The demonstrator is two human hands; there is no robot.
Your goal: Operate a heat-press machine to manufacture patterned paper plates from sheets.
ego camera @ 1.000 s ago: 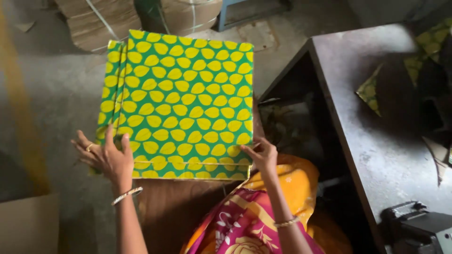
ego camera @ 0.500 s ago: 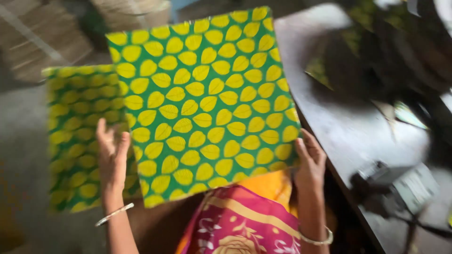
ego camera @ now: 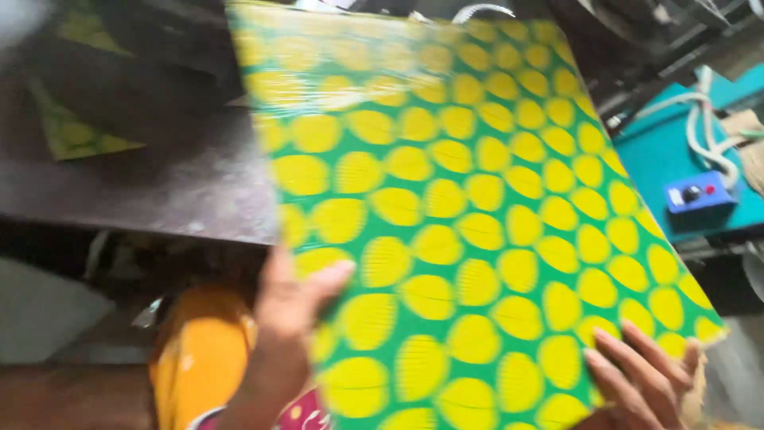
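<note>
In the head view, a big flat sheet (ego camera: 477, 215) filled most of the picture. It was green with lots of yellow spots, and it looked blurry. It was held up in the air, tilted, above a dark desk (ego camera: 159, 183).

The left hand (ego camera: 290, 306) held the sheet at its lower left edge. Its grip was closed on the sheet, with the thumb on the front. The right hand (ego camera: 645, 378) held the lower right corner. Its fingers (ego camera: 629, 358) lay flat on the front of the sheet, so its grip was on the sheet too.

Another green and yellow piece (ego camera: 76, 131) lay on the desk, far to the left. To the right stood a teal thing (ego camera: 676, 159) with a small blue box (ego camera: 699, 195) on it. The box had a black knob and a red dot. A white rope (ego camera: 708, 135) lay just beside the box. Orange cloth (ego camera: 199, 358) showed below the left hand.
</note>
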